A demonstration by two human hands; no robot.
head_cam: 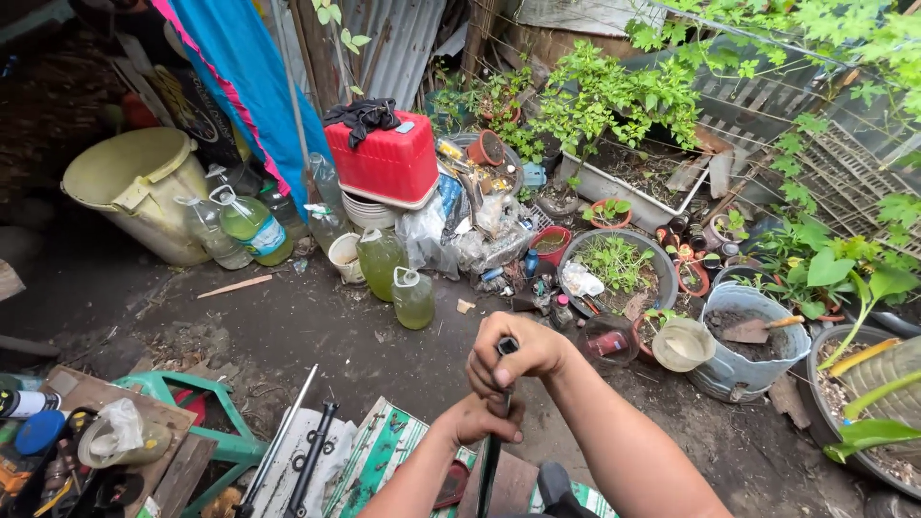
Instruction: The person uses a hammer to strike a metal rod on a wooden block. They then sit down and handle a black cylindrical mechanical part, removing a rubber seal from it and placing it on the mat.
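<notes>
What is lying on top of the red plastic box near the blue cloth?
A crumpled black cloth lies on the red plastic box, beside a small pale blue-grey thing. The cloth covers part of the lid, so anything under it cannot be seen.

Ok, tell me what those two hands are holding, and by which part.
Both grip one upright dark rod: the right hand wraps its top end, the left hand clasps the shaft just below. What kind of tool it is cannot be told.

I see a blue-and-white label on the green-liquid bottle (253,226) by the yellow bucket (140,190), and a white-labelled spray can (27,403) far left.
</notes>
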